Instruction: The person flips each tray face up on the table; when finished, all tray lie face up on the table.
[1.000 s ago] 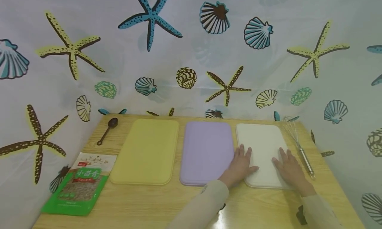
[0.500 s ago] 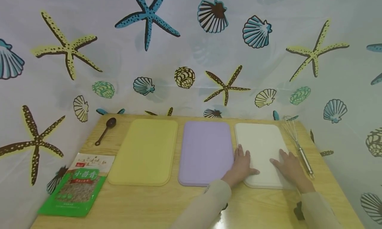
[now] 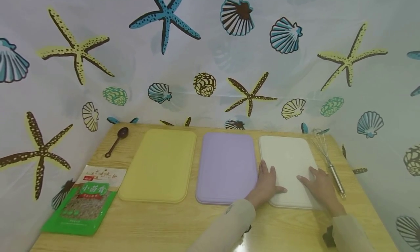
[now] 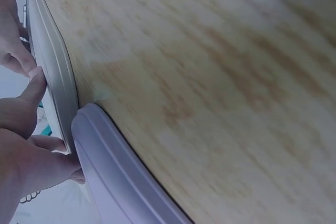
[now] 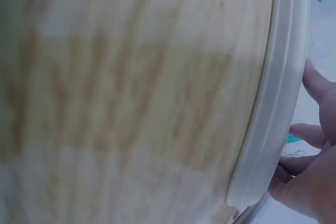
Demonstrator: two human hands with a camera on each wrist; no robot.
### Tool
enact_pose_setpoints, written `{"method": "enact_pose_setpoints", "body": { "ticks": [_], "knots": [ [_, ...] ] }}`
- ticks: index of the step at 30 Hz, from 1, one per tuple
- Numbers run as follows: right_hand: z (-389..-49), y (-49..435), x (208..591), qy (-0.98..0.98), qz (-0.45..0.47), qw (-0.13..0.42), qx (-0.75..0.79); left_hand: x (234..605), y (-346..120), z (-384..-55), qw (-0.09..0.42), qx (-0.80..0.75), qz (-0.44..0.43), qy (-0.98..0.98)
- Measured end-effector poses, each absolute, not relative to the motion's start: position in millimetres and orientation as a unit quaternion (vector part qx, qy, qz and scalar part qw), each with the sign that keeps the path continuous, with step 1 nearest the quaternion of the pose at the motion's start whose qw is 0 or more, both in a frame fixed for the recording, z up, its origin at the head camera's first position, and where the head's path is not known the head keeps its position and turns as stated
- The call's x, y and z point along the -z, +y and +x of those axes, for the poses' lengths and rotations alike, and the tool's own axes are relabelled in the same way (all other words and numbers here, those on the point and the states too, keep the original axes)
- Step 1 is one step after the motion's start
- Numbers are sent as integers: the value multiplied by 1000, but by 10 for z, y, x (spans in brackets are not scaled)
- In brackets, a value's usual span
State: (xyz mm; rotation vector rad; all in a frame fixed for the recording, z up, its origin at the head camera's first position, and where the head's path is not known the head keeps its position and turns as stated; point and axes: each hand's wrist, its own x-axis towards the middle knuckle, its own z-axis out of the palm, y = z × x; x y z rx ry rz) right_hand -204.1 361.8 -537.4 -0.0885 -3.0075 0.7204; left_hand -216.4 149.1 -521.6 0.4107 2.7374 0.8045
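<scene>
Both hands are at a white rectangular board (image 3: 287,161) with rounded corners and a stepped edge, flat on the table at the right. My left hand (image 3: 267,182) lies along its left edge, fingers stretched forward, thumb extended over the top face. On the opposite side my right hand (image 3: 319,186) touches the board near its right edge, thumb pointing inward and fingers slightly bent. The left wrist view shows left fingers (image 4: 63,166) by the gap between the white board and a purple board (image 4: 113,166). In the right wrist view, right fingers (image 5: 310,135) rest at the white rim.
A yellow board (image 3: 159,164) stands left of the purple one. A brown spoon (image 3: 115,140) and a green seed packet (image 3: 86,199) lie at the left. A whisk (image 3: 329,162) lies right of the white board. A shell-and-starfish-patterned cloth (image 3: 183,69) surrounds the wooden table (image 3: 147,224).
The right hand's fingers have drawn in and bent a little more at the board's right side. The left hand has shifted slightly toward the body. The boards look unmoved.
</scene>
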Motion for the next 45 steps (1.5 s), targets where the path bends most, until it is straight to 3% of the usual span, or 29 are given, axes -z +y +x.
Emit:
{"method": "enact_pose_setpoints", "body": {
  "ticks": [9, 20, 27, 34, 45],
  "knots": [
    [-2062, 3737, 5329, -931, -96, 12, -352, 5159, 1468, -2169, 118, -231, 167, 951],
    [-1938, 3907, 5265, -909, -81, 42, -407, 5111, 1394, -2158, 144, -224, 191, 945],
    [-1920, 4009, 5052, -886, -94, 3, -453, 5091, 1341, -2189, 164, -260, 202, 930],
    [-1960, 4157, 4895, -861, -118, 3, -494, 5072, 1331, -2217, 179, -281, 193, 923],
    [-2016, 4144, 4497, -887, -48, -27, -458, 5026, 1305, -2234, 175, -300, 177, 921]
  ]
}}
